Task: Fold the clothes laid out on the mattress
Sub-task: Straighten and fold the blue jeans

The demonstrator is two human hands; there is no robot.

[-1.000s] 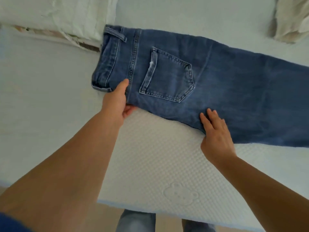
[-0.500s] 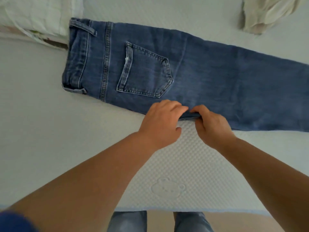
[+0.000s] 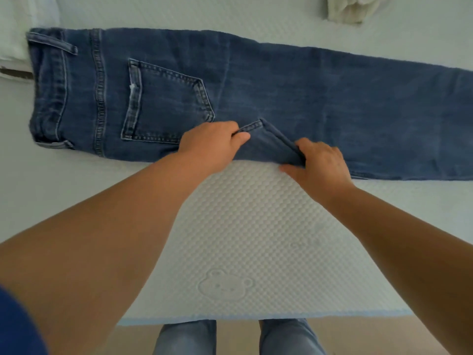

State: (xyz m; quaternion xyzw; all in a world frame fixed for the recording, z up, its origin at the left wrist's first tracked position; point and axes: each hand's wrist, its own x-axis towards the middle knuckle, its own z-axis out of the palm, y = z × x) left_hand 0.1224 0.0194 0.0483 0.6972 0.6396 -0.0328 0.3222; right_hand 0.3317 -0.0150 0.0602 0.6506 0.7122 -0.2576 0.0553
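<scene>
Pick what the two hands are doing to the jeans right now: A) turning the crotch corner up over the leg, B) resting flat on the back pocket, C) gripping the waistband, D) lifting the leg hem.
A: the left hand and right hand pinch a triangular flap of the jeans at the near edge, right of the back pocket, turned up onto the leg.

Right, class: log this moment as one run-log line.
stage: tucking crotch point | jeans: flat on mattress, halved lengthwise | left hand: pinching flap | right hand: gripping flap fold
</scene>
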